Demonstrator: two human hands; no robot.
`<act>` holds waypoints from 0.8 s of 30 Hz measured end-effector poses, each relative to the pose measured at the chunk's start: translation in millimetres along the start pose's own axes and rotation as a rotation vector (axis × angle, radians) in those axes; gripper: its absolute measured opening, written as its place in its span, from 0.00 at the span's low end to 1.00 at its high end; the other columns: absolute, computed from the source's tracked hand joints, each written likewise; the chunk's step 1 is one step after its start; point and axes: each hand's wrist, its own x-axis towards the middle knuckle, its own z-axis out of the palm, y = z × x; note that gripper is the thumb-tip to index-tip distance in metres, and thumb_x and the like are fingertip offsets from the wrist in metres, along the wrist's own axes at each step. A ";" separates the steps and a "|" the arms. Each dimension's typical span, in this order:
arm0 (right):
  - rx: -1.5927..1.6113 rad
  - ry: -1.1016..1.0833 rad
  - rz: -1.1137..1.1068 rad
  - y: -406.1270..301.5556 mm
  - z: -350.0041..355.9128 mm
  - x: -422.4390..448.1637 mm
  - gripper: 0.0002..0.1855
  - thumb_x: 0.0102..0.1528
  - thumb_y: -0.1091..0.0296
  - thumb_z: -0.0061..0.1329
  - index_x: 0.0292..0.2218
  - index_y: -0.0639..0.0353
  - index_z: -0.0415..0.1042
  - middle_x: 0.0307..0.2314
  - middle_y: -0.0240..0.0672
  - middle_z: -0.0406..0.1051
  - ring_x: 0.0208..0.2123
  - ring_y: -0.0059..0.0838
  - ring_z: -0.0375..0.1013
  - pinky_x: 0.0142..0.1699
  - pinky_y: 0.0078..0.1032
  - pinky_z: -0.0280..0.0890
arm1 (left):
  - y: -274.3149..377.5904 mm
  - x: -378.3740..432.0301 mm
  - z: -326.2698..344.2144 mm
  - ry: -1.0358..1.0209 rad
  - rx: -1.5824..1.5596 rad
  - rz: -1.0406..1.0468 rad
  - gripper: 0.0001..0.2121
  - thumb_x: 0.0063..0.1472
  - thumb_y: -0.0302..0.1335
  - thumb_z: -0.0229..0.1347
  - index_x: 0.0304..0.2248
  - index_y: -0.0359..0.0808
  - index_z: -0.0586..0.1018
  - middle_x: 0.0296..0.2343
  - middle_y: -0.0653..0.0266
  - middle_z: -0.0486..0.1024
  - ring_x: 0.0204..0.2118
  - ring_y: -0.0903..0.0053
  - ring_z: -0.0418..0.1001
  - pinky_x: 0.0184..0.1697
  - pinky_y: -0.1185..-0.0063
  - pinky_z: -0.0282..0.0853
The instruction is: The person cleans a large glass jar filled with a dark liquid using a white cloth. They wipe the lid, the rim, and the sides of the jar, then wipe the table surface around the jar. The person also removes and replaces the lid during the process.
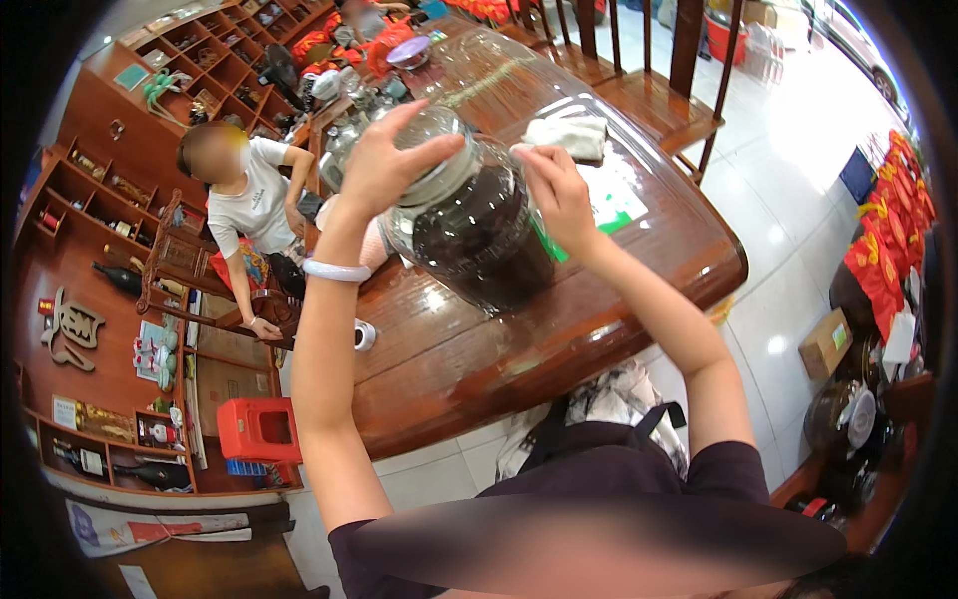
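Note:
A large clear glass jar (483,247) with dark contents stands upright on the wooden table in front of me. My left hand (393,161) is over its mouth with thumb and fingers spread wide, near the glass rim (438,187). Whether the palm touches the rim is hidden. Beside the jar's right shoulder, my right hand (557,191) has its fingertips pinched on a small white wad (520,150), perhaps cloth or tissue. A folded white cloth (569,137) lies behind that hand. White and green sheets (617,202) lie to the right of the jar.
The polished table (524,367) has a rounded front corner. A tape roll (364,336) sits near its left edge. A seated person (254,195) is at the left, with a red stool (260,429) nearby. Wooden chairs (658,105) stand behind; jars (838,415) are at the right.

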 end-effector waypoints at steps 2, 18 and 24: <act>-0.078 -0.123 0.181 52.0 -5.9 -22.3 0.10 0.53 0.71 0.42 0.36 0.64 0.71 0.29 0.46 0.67 0.30 0.40 0.68 0.34 0.30 0.63 | 14.1 0.7 -2.2 -0.023 0.006 -0.031 0.37 0.43 0.49 0.59 0.46 0.27 0.69 0.46 0.48 0.66 0.50 0.64 0.64 0.52 0.76 0.56; 0.412 -0.081 0.782 -1.3 -20.0 -97.0 0.20 0.54 0.68 0.44 0.47 0.67 0.63 0.32 0.38 0.69 0.36 0.26 0.67 0.42 0.19 0.60 | 11.6 -0.6 -5.1 -0.019 -0.018 -0.022 0.36 0.43 0.48 0.59 0.46 0.27 0.69 0.45 0.49 0.67 0.49 0.66 0.65 0.51 0.76 0.57; 1.032 0.098 0.784 -28.9 -35.2 -41.0 0.20 0.55 0.75 0.42 0.50 0.69 0.59 0.44 0.40 0.64 0.45 0.26 0.66 0.49 0.23 0.62 | 6.3 1.1 -3.0 -0.014 -0.019 -0.019 0.38 0.42 0.50 0.59 0.46 0.27 0.68 0.47 0.48 0.65 0.51 0.64 0.63 0.52 0.75 0.56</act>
